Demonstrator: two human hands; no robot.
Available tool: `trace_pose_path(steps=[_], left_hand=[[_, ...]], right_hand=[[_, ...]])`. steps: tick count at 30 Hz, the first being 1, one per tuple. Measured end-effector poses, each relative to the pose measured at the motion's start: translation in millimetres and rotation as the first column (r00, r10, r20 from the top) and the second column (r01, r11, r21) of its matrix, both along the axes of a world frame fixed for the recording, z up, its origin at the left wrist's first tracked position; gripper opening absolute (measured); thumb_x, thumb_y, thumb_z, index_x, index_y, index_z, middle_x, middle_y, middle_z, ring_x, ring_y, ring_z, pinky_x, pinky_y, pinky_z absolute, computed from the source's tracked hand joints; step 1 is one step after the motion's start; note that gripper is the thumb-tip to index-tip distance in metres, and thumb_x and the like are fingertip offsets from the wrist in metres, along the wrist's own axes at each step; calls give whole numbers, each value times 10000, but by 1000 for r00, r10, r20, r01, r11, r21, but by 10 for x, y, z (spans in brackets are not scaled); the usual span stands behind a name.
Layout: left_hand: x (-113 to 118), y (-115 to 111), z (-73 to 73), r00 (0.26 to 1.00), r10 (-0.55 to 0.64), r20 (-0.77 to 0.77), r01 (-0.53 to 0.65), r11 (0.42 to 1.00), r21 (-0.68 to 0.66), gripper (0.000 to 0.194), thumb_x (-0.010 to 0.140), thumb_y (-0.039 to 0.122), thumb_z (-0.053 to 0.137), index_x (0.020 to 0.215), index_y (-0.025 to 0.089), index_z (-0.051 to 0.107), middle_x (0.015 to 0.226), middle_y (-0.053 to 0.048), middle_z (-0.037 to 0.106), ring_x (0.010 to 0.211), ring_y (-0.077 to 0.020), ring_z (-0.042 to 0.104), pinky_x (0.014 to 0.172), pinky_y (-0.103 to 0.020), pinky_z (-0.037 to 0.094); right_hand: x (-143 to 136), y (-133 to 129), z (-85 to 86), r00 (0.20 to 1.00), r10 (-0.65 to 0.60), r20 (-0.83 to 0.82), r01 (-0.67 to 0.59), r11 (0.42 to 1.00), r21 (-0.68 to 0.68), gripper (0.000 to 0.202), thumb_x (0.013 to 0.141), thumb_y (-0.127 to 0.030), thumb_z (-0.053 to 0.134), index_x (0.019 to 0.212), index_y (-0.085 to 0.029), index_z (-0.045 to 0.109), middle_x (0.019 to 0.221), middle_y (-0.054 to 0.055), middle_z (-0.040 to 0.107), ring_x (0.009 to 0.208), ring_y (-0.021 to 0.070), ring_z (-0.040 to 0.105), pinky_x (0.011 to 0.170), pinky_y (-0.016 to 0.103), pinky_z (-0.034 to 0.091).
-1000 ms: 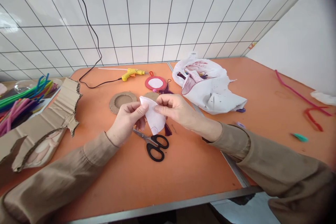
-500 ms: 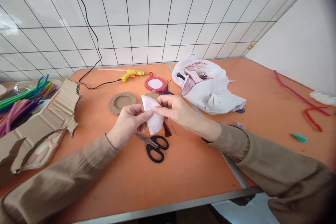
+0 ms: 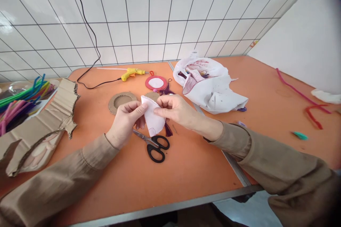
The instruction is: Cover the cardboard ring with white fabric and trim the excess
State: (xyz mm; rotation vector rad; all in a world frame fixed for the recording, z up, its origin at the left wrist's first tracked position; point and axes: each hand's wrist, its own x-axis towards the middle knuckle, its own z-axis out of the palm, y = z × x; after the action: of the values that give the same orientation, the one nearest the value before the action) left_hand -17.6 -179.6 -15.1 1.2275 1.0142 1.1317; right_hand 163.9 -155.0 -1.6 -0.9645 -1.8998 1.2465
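A folded piece of white fabric (image 3: 153, 118), with a small drawn or stitched purple line near its lower end, is held up between my hands. My left hand (image 3: 127, 118) pinches its left edge between thumb and fingers. On the other side, my right hand (image 3: 177, 111) grips the upper right edge, thumb in front. Black-handled scissors (image 3: 157, 147) lie just below the fabric on the table. Behind my left hand is a cardboard ring (image 3: 114, 103). A dark purple tassel (image 3: 168, 129) shows partly behind the fabric, its upper part hidden.
A yellow glue gun (image 3: 131, 73) lies near the tiled wall, its black cord running up. Next to it is a red-rimmed disc (image 3: 156, 83). A white plastic bag (image 3: 213, 92) stands right of centre. Torn cardboard (image 3: 50, 113) and pipe cleaners (image 3: 23, 95) fill the left.
My left hand has shifted slightly on the fabric, which now shows more of its face. The whole view has moved a little; the other things lie as before.
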Motion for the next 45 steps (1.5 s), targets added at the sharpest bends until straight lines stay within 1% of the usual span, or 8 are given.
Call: trace_pose_path(steps=[7,13,21,28,32,37,41,45], left_hand=[[-20,48,-12,1000,16,4,-16,1000,7,335,707,442,806,739,132,683,523,12,612,396,-64,492,383,-171,357],[-31,47,-21,997,-75,18,76,997,-25,289,718,395,809,790,137,701,571,-4,657,421,-74,531,397,-172,387],[8,21,4,998,-53,40,52,999,14,279,682,361,844,730,137,685,520,19,628,389,-59,512,386,-157,400],[-12,20,3,980,-80,183,87,996,-31,229,689,320,835,777,166,691,498,25,634,376,-74,525,361,-148,392],[-27,36,48,971,-75,226,100,990,-103,298,656,397,824,762,154,690,514,1,646,379,-93,538,345,-158,375],[-47,77,92,965,-191,180,237,930,-280,602,650,722,675,674,120,667,496,-39,612,373,-110,542,329,-172,355],[-54,77,62,974,-204,96,224,923,-313,447,700,568,739,654,133,647,481,-21,598,371,-99,540,325,-154,332],[-55,72,29,977,-209,35,210,939,-271,306,764,416,725,683,127,661,488,-26,609,370,-86,517,334,-149,334]], right_hand=[[6,41,-23,997,81,13,-81,996,-38,294,785,-372,620,638,-192,439,608,-27,463,562,97,423,495,240,315],[21,60,-33,1000,15,-22,-16,997,-81,199,771,-329,623,698,-171,527,635,-15,529,567,108,496,499,240,365],[20,51,-16,971,21,-238,-68,980,-188,157,744,-249,634,877,-165,631,761,3,606,631,115,554,551,240,444],[36,110,-66,905,-3,-426,-136,946,-294,102,685,-194,645,780,-172,672,680,-26,589,609,99,534,545,220,436],[55,100,-35,920,11,-393,-105,970,-220,89,692,-159,608,719,-171,692,673,-25,603,578,88,515,537,228,415],[87,102,-32,967,46,-252,-29,997,70,223,705,-99,516,745,-165,726,716,-8,656,614,93,538,555,229,412],[112,115,-64,981,108,-159,-69,969,237,292,705,-78,473,790,-168,738,726,0,673,656,111,570,561,226,425],[129,115,-59,987,109,-119,-75,963,258,274,732,-91,483,818,-162,733,773,15,693,694,121,591,591,233,451]])
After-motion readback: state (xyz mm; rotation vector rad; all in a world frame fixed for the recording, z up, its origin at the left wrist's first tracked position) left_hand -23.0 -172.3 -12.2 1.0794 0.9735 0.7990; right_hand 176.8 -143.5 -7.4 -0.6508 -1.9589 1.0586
